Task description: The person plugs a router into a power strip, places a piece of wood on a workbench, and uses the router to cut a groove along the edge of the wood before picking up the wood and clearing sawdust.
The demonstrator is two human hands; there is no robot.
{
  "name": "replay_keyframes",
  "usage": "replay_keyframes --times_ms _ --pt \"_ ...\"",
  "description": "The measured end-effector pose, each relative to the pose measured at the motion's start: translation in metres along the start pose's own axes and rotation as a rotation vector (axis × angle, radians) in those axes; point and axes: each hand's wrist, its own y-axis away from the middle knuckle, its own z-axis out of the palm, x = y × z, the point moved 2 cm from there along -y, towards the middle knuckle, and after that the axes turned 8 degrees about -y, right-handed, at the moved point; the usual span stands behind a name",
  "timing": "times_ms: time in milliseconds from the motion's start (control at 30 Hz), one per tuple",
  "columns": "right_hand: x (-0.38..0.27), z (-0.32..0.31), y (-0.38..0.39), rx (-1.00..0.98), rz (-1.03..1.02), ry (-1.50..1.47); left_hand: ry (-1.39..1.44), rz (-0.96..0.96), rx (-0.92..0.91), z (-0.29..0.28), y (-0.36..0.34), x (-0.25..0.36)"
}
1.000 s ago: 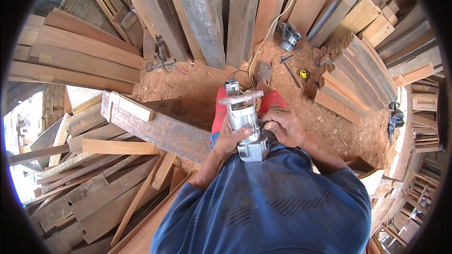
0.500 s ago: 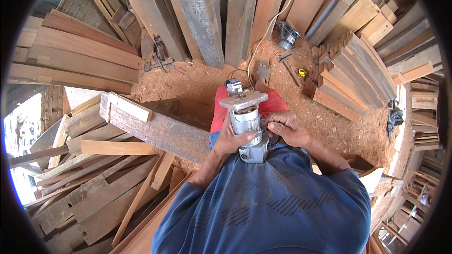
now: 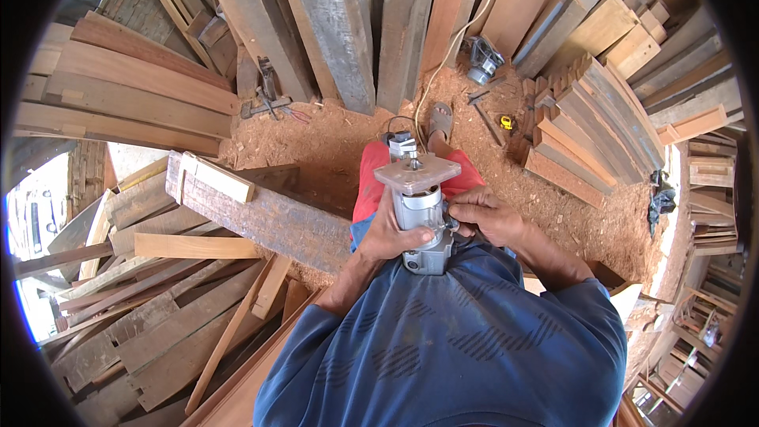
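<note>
Above my lap a silver router (image 3: 421, 213) stands on end, its flat squarish base plate (image 3: 417, 174) uppermost and its bit end pointing away. My left hand (image 3: 389, 231) is closed round the body from the left, thumb lying across the front. From the right, my right hand (image 3: 489, 215) has its fingers closed at the small clamp knob (image 3: 451, 224) on the router's side. The fingers partly cover that knob. The lower end of the router rests close against my blue shirt (image 3: 443, 324).
A thick plank (image 3: 269, 217) extends leftward from beside me, bearing a short pale block (image 3: 217, 180). Lumber lies piled at left (image 3: 166, 316) and stacked at right (image 3: 585, 138). A pale cord (image 3: 443, 71) crosses the sawdust. Another power tool (image 3: 483, 61) and a yellow tape measure (image 3: 506, 122) lie there.
The router's base plate has shifted slightly right and swung round a little. My right hand's fingers have changed position at the knob. My left hand keeps its hold on the body.
</note>
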Motion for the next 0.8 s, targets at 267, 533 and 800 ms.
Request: replay_keyframes --times_ms 267,533,800 --pt "-0.044 0.026 0.001 0.052 -0.39 0.927 0.245 -0.014 0.083 -0.014 0.005 -0.017" --pt "-0.036 0.019 -0.004 0.065 -0.776 1.186 0.407 0.008 0.034 -0.011 -0.006 -0.028" --pt "-0.04 0.022 -0.013 -0.144 -1.019 1.384 0.487 0.07 -0.014 -0.002 0.0 -0.012"
